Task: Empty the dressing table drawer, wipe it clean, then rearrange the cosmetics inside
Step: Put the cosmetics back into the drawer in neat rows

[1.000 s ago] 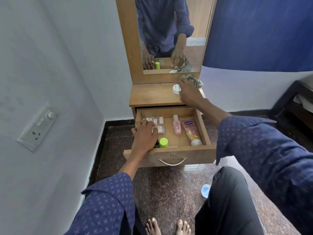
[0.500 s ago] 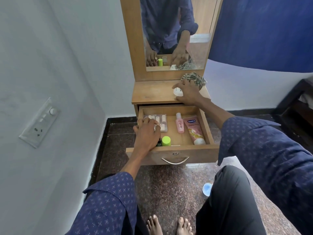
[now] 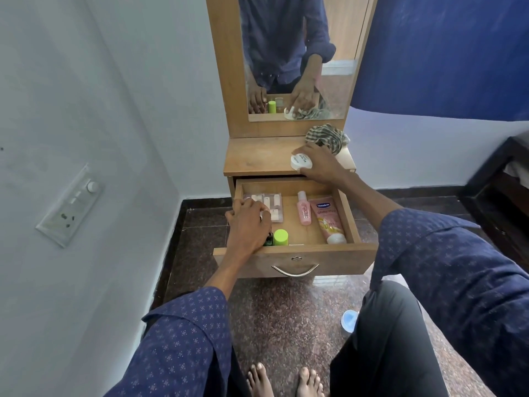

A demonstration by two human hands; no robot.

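Observation:
The wooden drawer (image 3: 294, 250) stands pulled out. Inside lie a clear palette of pale blocks (image 3: 274, 203), a small pink bottle (image 3: 304, 210), a pink Vaseline tube (image 3: 329, 220) and a green-capped bottle (image 3: 280, 237). My left hand (image 3: 247, 224) is curled down in the drawer's left front corner, over a small dark bottle (image 3: 268, 241) that peeks out beneath it. My right hand (image 3: 322, 164) grips a white round jar (image 3: 300, 161) near the front edge of the tabletop (image 3: 257, 156). A checked cloth (image 3: 326, 136) lies bunched at the back right of the top.
A mirror (image 3: 297, 53) rises behind the tabletop. The white wall with a switch plate (image 3: 71, 204) is close on the left. A blue curtain (image 3: 443, 53) and dark furniture (image 3: 501, 190) are on the right. A pale blue lid (image 3: 348, 320) lies on the floor by my knee.
My right hand has brought the white jar from beside the cloth toward the tabletop's front edge. My left hand has stayed in the drawer's left corner.

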